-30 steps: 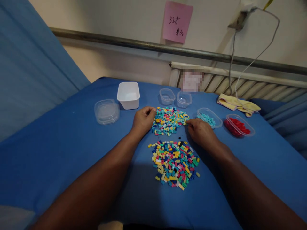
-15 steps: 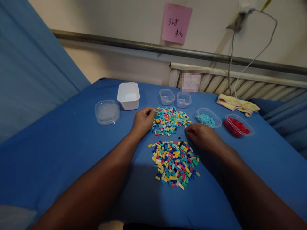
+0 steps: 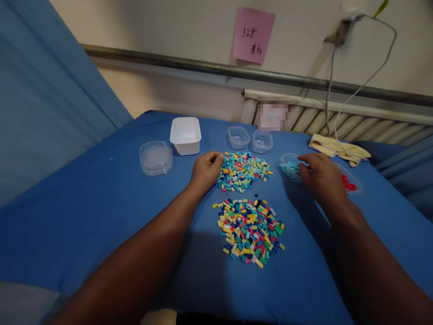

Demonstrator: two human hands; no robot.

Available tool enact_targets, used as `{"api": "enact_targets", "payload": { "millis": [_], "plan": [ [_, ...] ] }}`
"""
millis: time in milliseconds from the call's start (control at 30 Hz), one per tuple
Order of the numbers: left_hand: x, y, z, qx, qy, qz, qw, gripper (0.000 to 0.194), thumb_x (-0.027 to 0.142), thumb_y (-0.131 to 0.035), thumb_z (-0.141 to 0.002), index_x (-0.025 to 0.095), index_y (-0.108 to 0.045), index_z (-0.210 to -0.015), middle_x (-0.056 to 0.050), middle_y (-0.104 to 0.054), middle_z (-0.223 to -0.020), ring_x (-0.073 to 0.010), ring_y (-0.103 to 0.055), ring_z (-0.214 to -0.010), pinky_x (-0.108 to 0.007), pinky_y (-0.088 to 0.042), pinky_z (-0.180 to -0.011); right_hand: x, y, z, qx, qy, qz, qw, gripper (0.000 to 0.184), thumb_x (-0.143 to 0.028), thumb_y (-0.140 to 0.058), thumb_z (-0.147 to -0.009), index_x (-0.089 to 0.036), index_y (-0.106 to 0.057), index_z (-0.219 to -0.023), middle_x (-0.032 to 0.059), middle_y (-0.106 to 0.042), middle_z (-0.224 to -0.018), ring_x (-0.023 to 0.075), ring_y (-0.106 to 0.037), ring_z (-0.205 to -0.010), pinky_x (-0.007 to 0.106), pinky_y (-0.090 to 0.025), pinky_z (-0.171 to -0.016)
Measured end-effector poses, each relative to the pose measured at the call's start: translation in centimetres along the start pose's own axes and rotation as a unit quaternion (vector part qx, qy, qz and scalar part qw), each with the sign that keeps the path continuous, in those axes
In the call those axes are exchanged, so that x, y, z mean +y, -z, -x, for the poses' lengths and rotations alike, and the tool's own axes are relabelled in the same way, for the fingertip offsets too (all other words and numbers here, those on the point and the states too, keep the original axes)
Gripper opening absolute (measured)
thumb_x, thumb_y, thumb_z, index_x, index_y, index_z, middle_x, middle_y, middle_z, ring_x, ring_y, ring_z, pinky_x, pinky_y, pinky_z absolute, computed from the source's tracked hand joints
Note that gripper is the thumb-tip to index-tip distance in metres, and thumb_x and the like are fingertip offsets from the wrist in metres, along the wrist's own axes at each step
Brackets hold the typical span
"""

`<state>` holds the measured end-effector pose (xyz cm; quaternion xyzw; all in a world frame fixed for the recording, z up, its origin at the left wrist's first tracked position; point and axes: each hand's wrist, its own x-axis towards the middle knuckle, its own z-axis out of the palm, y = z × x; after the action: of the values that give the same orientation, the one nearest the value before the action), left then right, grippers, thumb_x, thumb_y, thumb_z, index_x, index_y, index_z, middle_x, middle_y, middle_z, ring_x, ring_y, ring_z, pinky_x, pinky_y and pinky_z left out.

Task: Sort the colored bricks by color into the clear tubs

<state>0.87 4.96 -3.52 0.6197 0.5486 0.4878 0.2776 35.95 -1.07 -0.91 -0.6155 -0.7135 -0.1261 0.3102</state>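
Two piles of small toy building bricks lie on the blue sheet: a far pile (image 3: 244, 170) with much turquoise, and a mixed-colour near pile (image 3: 250, 231). My left hand (image 3: 207, 170) rests against the far pile's left edge, fingers closed; what they hold, if anything, is hidden. Above the clear tub of turquoise bricks (image 3: 290, 170) hovers my right hand (image 3: 321, 178), thumb and forefinger apart with nothing visible between them. It partly covers this tub and the tub of red bricks (image 3: 349, 183) to the right.
Behind the far pile stand two clear tubs (image 3: 238, 138). A white bin (image 3: 186, 136) and stacked clear lids or tubs (image 3: 156, 158) are at the left. A yellow cloth (image 3: 339, 149) lies at the back right, with a cable (image 3: 329, 90) hanging over it.
My right hand has moved right and up from the far pile's right edge to over the turquoise tub, its fingers opening. My left hand stays beside the pile. The view has shifted slightly.
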Motion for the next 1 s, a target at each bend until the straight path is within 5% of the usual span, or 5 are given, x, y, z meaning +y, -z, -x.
{"api": "enact_targets", "payload": {
  "millis": [167, 333, 700, 1000],
  "plan": [
    [-0.4, -0.1, -0.1, 0.002, -0.003, 0.000, 1.000, 0.029, 0.043, -0.066, -0.095, 0.020, -0.080, -0.088, -0.003, -0.079, -0.084, -0.0205, -0.068, -0.079, -0.031, -0.048, -0.072, -4.1, -2.9, 1.1, -0.071, 0.094, -0.117, 0.986, 0.041, -0.018, -0.051, -0.102, -0.019, -0.073, -0.137, 0.0182, -0.074, -0.139, 0.0336, -0.069, -0.130, 0.056, -0.054, -0.116],
    [-0.6, -0.2, -0.2, 0.002, 0.000, 0.005, 1.000, 0.028, 0.043, -0.066, -0.094, 0.020, -0.080, -0.087, -0.002, -0.078, -0.083, -0.0203, -0.068, -0.079, -0.031, -0.048, -0.071, -6.8, -5.6, 2.2, -0.197, 0.100, -0.107, 0.969, 0.059, -0.017, -0.042, -0.104, -0.007, -0.051, -0.161, 0.0263, -0.043, -0.172, 0.0400, -0.039, -0.162, 0.064, -0.042, -0.127],
    [-0.2, -0.2, -0.1, 0.008, -0.010, -0.008, 1.000, 0.030, 0.044, -0.065, -0.095, 0.020, -0.080, -0.085, -0.002, -0.078, -0.083, -0.0194, -0.067, -0.078, -0.030, -0.048, -0.072, -9.5, -3.2, 2.8, -0.290, 0.162, -0.128, 0.934, 0.063, -0.053, -0.034, -0.116, -0.019, -0.050, -0.166, 0.0163, -0.038, -0.177, 0.0360, -0.029, -0.167, 0.064, -0.029, -0.134],
    [-0.1, -0.2, 0.0, -0.001, 0.002, 0.002, 1.000, 0.029, 0.043, -0.065, -0.095, 0.019, -0.079, -0.085, -0.002, -0.077, -0.081, -0.0194, -0.067, -0.076, -0.031, -0.047, -0.071, -6.8, -1.6, 3.8, -0.307, 0.178, -0.112, 0.928, 0.054, -0.035, -0.037, -0.114, -0.019, -0.053, -0.164, 0.0155, -0.042, -0.175, 0.0340, -0.036, -0.164, 0.064, -0.034, -0.132]
  ]
}}
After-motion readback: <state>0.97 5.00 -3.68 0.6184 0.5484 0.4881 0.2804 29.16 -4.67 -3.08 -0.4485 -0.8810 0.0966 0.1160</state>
